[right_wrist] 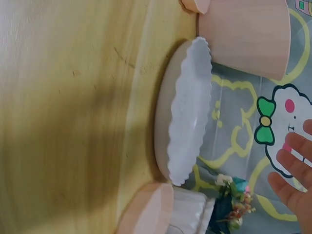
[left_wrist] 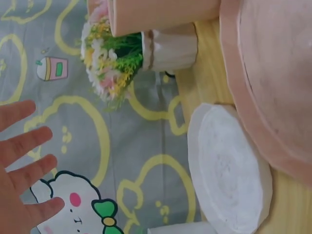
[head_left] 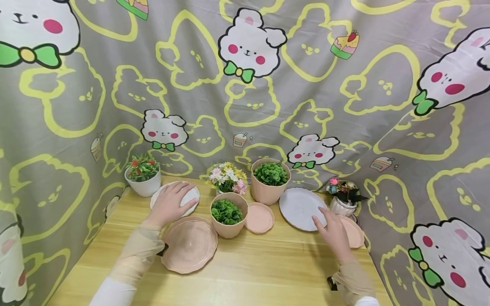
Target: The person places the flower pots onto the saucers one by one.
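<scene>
**A:** Report the position and state of your hands.

**B:** My left hand (head_left: pixel 171 203) lies with fingers straight over the white plate (head_left: pixel 191 199) at the far left of the table (head_left: pixel 252 272). In the left wrist view the fingers (left_wrist: pixel 27 168) are spread and grip nothing; whether the palm touches the plate, I cannot tell. My right hand (head_left: pixel 334 231) is open too, fingers extended, with the fingertips at the near right rim of the scalloped white plate (head_left: pixel 298 207).

**A:** Where do the two plates sit relative to the other items?

**B:** The white plate on the left is just beside the white pot with red flowers (head_left: pixel 143 175) and just beyond the large pink plate (head_left: pixel 190 244). The scalloped white plate is right of the tall pink pot of green leaves (head_left: pixel 269 180) and left of the small white pot with dark foliage (head_left: pixel 343 197).

**A:** What occupies the middle of the table?

**B:** A lower pink pot of green leaves (head_left: pixel 228 214), with a small pink saucer (head_left: pixel 259 217) just to its right and a bunch of mixed flowers (head_left: pixel 226 176) behind it. Another pink plate (head_left: pixel 354 231) lies partly under my right hand.
</scene>
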`<control>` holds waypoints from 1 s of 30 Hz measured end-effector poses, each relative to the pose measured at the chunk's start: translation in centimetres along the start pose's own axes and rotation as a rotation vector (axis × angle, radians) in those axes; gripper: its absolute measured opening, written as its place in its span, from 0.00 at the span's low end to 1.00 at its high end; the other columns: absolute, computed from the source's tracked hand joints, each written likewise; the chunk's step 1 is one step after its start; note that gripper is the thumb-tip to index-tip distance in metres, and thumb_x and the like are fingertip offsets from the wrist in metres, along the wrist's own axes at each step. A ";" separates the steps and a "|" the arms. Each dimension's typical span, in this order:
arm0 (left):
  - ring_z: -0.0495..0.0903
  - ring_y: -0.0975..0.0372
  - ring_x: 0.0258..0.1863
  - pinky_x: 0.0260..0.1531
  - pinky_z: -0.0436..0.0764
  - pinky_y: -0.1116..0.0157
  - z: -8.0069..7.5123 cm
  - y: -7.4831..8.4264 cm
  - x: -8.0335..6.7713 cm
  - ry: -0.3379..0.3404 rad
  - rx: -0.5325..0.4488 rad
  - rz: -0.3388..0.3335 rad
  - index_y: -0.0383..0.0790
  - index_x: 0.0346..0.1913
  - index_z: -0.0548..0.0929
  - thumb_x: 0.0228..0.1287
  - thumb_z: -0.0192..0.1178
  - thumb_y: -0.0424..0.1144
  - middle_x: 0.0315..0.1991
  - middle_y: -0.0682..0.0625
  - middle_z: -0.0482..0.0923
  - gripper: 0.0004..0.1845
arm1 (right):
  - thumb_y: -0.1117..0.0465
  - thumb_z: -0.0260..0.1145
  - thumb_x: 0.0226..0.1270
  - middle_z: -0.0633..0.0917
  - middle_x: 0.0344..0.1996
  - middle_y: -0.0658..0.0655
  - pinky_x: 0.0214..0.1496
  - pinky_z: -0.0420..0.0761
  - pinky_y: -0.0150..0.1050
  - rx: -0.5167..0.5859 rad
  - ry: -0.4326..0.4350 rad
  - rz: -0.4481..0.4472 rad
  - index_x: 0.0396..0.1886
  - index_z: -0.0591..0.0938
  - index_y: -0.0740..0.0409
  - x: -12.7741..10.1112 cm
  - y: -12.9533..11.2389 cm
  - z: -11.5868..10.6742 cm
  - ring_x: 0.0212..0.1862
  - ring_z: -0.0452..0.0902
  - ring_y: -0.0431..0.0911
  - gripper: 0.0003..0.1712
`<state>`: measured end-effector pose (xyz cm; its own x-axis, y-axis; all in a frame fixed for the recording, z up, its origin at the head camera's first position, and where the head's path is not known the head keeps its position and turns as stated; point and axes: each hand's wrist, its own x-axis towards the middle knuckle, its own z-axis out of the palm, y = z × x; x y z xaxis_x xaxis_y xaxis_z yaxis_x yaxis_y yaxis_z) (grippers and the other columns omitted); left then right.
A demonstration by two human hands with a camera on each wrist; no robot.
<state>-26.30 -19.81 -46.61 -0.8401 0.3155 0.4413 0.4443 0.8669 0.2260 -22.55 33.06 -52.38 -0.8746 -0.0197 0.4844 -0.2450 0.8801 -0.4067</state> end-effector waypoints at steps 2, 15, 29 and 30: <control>0.77 0.47 0.58 0.59 0.72 0.44 0.1 0.3 0.0 0.069 -0.021 0.042 0.43 0.57 0.81 0.63 0.61 0.53 0.55 0.44 0.81 0.24 | 0.53 0.64 0.69 0.81 0.53 0.70 0.50 0.78 0.60 0.010 -0.006 0.020 0.59 0.77 0.66 -0.1 -0.3 0.6 0.48 0.78 0.64 0.26; 0.82 0.50 0.48 0.51 0.80 0.50 2.5 2.5 -0.5 0.262 -0.126 0.072 0.38 0.47 0.85 0.63 0.64 0.42 0.45 0.44 0.86 0.14 | 0.60 0.63 0.68 0.87 0.38 0.63 0.42 0.82 0.53 0.169 0.123 0.165 0.51 0.81 0.65 -0.9 -3.3 5.0 0.41 0.83 0.57 0.16; 0.81 0.50 0.52 0.55 0.78 0.50 4.7 4.7 -0.8 0.226 -0.255 -0.068 0.41 0.51 0.84 0.70 0.57 0.44 0.49 0.43 0.85 0.14 | 0.63 0.64 0.67 0.87 0.33 0.61 0.38 0.83 0.40 0.315 0.131 0.261 0.46 0.83 0.68 -1.2 -6.6 10.7 0.35 0.82 0.51 0.13; 0.81 0.49 0.52 0.55 0.78 0.49 4.8 4.8 -0.9 0.224 -0.262 -0.072 0.40 0.51 0.84 0.70 0.57 0.43 0.49 0.42 0.85 0.14 | 0.63 0.64 0.67 0.86 0.33 0.61 0.37 0.82 0.40 0.315 0.121 0.276 0.46 0.83 0.68 -1.3 -6.7 11.0 0.35 0.82 0.51 0.13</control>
<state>-24.94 -14.10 -50.05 -0.7963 0.1393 0.5887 0.4753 0.7461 0.4664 -24.40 21.94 -58.78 -0.8745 0.2685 0.4040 -0.1410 0.6562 -0.7413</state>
